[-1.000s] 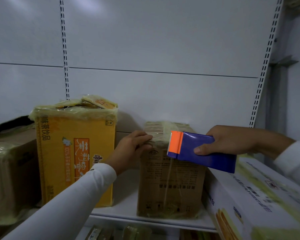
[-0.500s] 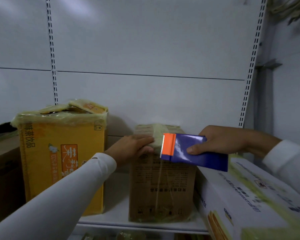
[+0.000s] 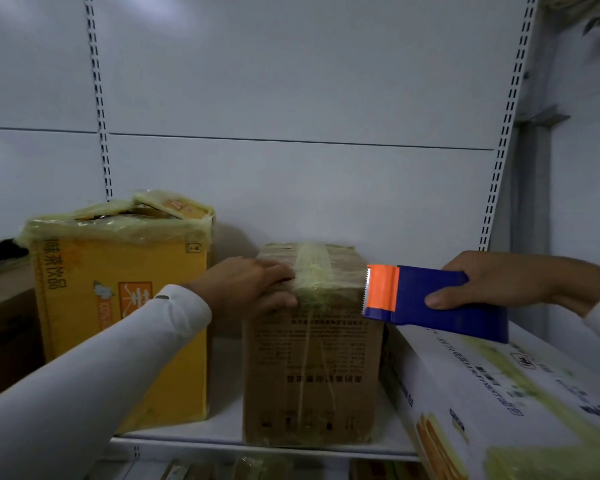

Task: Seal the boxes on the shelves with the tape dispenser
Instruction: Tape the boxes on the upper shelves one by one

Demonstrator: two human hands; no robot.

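Brown box (image 3: 312,368) taped over top; dispenser clear.
My left hand (image 3: 253,289) presses its tape (image 3: 310,271); my right hand (image 3: 492,282) grasps the tape dispenser (image 3: 430,299).

Yellow box (image 3: 118,323) — Chinese "味茶饮品"; other print unreadable.

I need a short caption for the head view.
Left hand steadies the brown box; right hand holds the dispenser.

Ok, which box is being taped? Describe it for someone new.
On the white shelf, between the tall yellow box and the white carton, stands a plain brown box. It alone has the left hand on its top.
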